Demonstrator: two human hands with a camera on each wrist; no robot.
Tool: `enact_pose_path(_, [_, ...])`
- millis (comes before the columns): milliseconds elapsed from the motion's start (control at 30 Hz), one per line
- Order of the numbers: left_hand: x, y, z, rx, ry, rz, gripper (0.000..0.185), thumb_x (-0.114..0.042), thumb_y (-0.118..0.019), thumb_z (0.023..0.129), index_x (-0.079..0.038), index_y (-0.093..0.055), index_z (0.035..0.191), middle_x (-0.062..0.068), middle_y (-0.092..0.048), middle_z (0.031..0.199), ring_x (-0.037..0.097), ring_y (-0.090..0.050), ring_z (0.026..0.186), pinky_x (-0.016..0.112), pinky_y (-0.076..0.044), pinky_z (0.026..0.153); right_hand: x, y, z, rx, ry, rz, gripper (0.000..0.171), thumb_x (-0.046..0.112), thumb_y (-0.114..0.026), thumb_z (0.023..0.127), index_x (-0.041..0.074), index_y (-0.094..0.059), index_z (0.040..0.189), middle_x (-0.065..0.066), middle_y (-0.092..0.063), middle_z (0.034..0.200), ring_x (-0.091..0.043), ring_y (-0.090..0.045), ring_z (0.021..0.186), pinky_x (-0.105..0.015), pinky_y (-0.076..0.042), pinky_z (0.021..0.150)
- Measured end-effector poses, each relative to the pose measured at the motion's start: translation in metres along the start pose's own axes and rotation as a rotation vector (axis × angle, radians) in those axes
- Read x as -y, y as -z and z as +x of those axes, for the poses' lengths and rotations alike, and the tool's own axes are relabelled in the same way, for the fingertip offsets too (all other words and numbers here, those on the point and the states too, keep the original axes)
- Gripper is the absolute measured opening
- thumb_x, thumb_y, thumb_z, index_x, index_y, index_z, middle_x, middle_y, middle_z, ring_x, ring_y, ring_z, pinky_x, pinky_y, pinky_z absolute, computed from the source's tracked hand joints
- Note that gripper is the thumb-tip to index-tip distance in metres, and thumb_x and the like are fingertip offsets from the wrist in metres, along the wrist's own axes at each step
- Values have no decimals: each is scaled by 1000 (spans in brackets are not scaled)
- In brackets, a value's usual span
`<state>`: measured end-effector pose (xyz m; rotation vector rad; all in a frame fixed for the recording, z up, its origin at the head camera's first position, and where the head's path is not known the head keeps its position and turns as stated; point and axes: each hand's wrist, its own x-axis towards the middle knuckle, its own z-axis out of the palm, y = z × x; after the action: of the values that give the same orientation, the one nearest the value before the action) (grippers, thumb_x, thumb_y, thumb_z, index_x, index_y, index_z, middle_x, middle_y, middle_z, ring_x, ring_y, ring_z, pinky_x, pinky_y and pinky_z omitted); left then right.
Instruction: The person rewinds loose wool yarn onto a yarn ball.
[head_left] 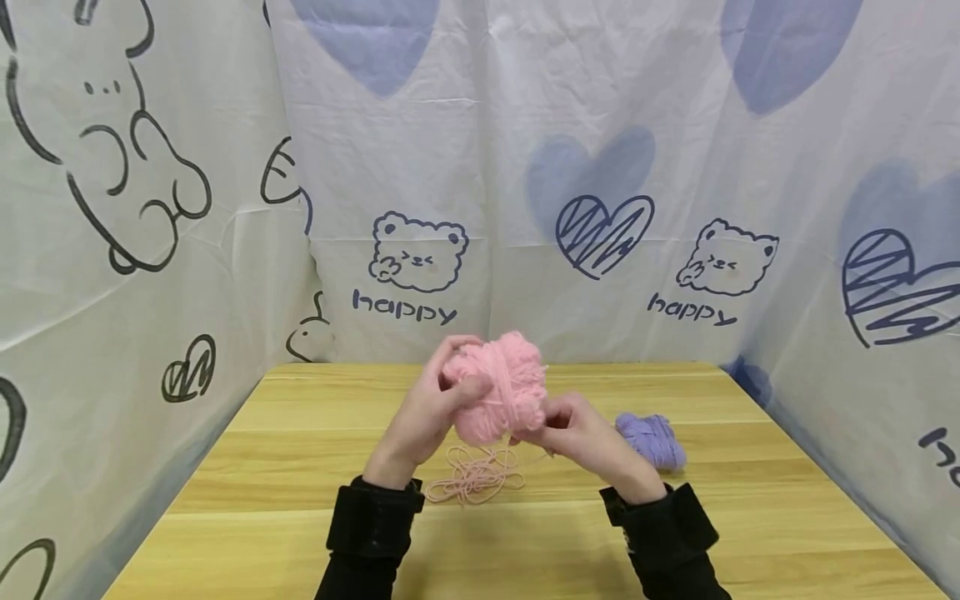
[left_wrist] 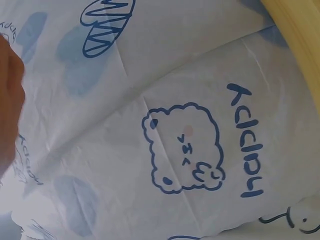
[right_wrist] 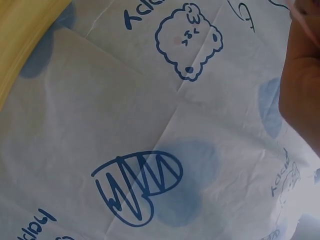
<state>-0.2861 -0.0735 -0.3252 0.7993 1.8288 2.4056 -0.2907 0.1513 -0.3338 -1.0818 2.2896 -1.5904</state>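
A: Pink yarn (head_left: 497, 385) — we have it lifted off the table (head_left: 285, 500), held between both hands. Our left hand (head_left: 431, 408) wraps it from the left, fingers curled over the top and thumb pressed into the front of the ball.

B: And our right hand (head_left: 577, 433) sits just under and to the right of the ball, fingertips pinched together on a thin pink strand (head_left: 525, 435) that comes off its lower edge. Both sleeves (head_left: 371, 533) are black, nearest to us.

A: Below our fingers, on the wood, lies a loose tangle (head_left: 476, 477) of the same pink thread, between our wrists. We can't tell whether the tangle joins the ball.

B: Just beyond our right knuckles, to the right, a purple yarn (head_left: 651, 440) rests on the table, apart from the hand.

A: Past our fingers the table ends at a white cloth (head_left: 495, 167) printed with blue hearts, bears and the word "happy".

B: In the left wrist view we see only that cloth, a yellow table edge (left_wrist: 300, 35) and a sliver of the hand at the left. The right wrist view shows the same cloth, a table corner (right_wrist: 20, 30) and a bit of our hand at the right edge; the fingers don't show there.
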Motion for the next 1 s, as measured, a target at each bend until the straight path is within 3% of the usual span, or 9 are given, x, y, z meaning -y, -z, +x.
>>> enact_pose_path(100, [-1, 6, -3, 150, 16, -1, 62, -3, -60, 82, -14, -40, 140, 13, -47, 127, 20, -54, 107, 33, -55, 87, 0, 3, -2, 34, 28, 24, 16, 8, -64, 89, -5, -71, 97, 10, -66, 76, 0, -48, 61, -18, -46, 57])
enact_pose_path(233, [-2, 12, -7, 290, -14, 5, 64, -2, -62, 77, -5, -45, 139, 9, -56, 119, 17, -57, 100, 29, -54, 85, -1, 8, -4, 98, 52, 72, 16, 4, -64, 88, -9, -69, 97, 11, -61, 71, 1, -48, 60, -17, -44, 55])
enact_pose_path(367, [-1, 13, -7, 408, -39, 2, 61, -4, -63, 76, 0, -48, 136, 7, -62, 113, 15, -60, 95, 27, -55, 82, -4, 12, -4, 155, 75, 56, 16, 2, -62, 88, -9, -68, 98, 11, -60, 72, 2, -46, 59, -16, -42, 52])
enact_pose_path(500, [0, 15, -8, 469, -13, 7, 61, -5, -63, 76, 5, -47, 134, 5, -64, 111, 13, -61, 93, 26, -55, 81, -7, 18, -6, 171, 37, 22, 14, 6, -62, 91, -4, -68, 97, 11, -55, 69, 1, -43, 57, -17, -39, 49])
enact_pose_path(633, [1, 16, -9, 477, 5, 75, 61, -4, -65, 75, 9, -47, 132, 4, -66, 109, 11, -61, 88, 24, -54, 77, -10, 26, -8, 153, -25, 3, 13, 11, -61, 93, -1, -67, 92, 10, -52, 69, -1, -39, 55, -18, -35, 48])
enact_pose_path(733, [2, 15, -9, 464, 30, 167, 58, -4, -68, 74, 4, -53, 130, 6, -66, 109, 11, -60, 86, 24, -54, 73, -9, 28, -9, 101, -59, -1, 17, 17, -59, 96, 2, -66, 93, 6, -51, 69, -6, -39, 55, -20, -34, 48])
enact_pose_path(900, [5, 12, -6, 350, 111, 361, 54, -11, -71, 75, -13, -59, 128, 9, -65, 111, 16, -60, 91, 33, -55, 78, -3, 26, -9, -49, -92, 38, 23, 26, -58, 97, 3, -63, 96, 3, -41, 64, -14, -36, 55, -25, -33, 49])
enact_pose_path(1000, [8, 9, -3, 256, 122, 454, 52, -13, -73, 76, -18, -60, 126, 9, -64, 113, 19, -58, 96, 37, -54, 82, 0, 24, -10, -118, -93, 54, 25, 27, -57, 97, 3, -62, 97, 2, -39, 62, -16, -35, 55, -27, -33, 50])
